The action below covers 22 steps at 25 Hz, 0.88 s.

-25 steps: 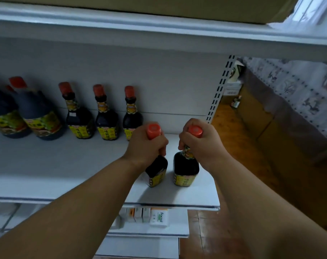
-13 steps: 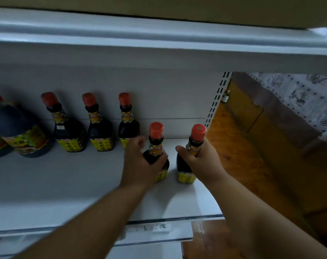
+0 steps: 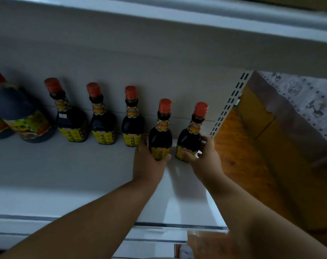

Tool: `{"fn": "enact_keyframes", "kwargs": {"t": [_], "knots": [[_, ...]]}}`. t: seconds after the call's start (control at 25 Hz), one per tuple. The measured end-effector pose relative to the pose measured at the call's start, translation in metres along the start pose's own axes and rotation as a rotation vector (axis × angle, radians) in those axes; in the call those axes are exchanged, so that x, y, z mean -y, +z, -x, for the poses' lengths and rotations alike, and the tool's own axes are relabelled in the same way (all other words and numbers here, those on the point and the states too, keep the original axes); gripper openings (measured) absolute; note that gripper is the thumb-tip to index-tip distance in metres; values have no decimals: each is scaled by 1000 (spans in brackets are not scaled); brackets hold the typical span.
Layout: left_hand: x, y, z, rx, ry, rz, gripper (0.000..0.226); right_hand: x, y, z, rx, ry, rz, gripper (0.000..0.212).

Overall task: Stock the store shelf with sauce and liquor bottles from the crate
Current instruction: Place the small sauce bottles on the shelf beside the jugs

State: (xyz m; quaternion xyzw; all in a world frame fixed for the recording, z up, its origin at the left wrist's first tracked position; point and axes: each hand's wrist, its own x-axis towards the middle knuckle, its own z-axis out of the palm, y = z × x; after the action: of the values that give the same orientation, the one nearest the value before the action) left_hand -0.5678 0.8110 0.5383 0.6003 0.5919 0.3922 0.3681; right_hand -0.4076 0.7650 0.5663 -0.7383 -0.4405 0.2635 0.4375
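— Hands first: our left hand (image 3: 149, 161) was wrapped low around the body of one small soy sauce bottle (image 3: 160, 135), fingers curled behind it and thumb across the yellow label. Our right hand (image 3: 203, 157) cupped the second soy sauce bottle (image 3: 190, 141) the same way, fingers curled round its right side.

— And where did both bottles stand?

— Upright on the white shelf (image 3: 65, 174), near its right end, just in front of the line of three matching bottles (image 3: 102, 126) along the back panel. The one in our left hand sat just beside the last of that row. We could not see the crate clearly; only a brown cardboard edge (image 3: 205, 242) showed below the shelf.

— What worried us?

— The two bottles were close together, almost touching, so we judged that sliding them back at once could knock glass against glass. The left one could also clip the rearmost neighbour and tip it into the row like dominoes.

— And on the right?

— The slotted upright (image 3: 228, 107) marked the end of the shelf, with open floor (image 3: 237, 152) beyond. We thought a push drifting rightward might carry that bottle off the edge. Gripping so low, under tall necks and red caps, also left them top-heavy if we jerked.
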Motion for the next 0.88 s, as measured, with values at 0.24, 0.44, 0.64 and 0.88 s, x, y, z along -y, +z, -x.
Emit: {"fn": "enact_keyframes", "kwargs": {"t": [0.24,0.44,0.64,0.88], "knots": [[-12,18,-11,-117,-81,-169,85,-10,-9,-21,52,-108,215,71],[-10,30,-16,-140,-56,-202,85,-11,8,-30,-52,-43,92,59],[-6,34,-22,-137,-49,-262,86,-20,13,-38,-51,-39,136,60],[-9,37,-25,-132,-77,-304,87,-13,10,-45,-48,-22,124,62]]}}
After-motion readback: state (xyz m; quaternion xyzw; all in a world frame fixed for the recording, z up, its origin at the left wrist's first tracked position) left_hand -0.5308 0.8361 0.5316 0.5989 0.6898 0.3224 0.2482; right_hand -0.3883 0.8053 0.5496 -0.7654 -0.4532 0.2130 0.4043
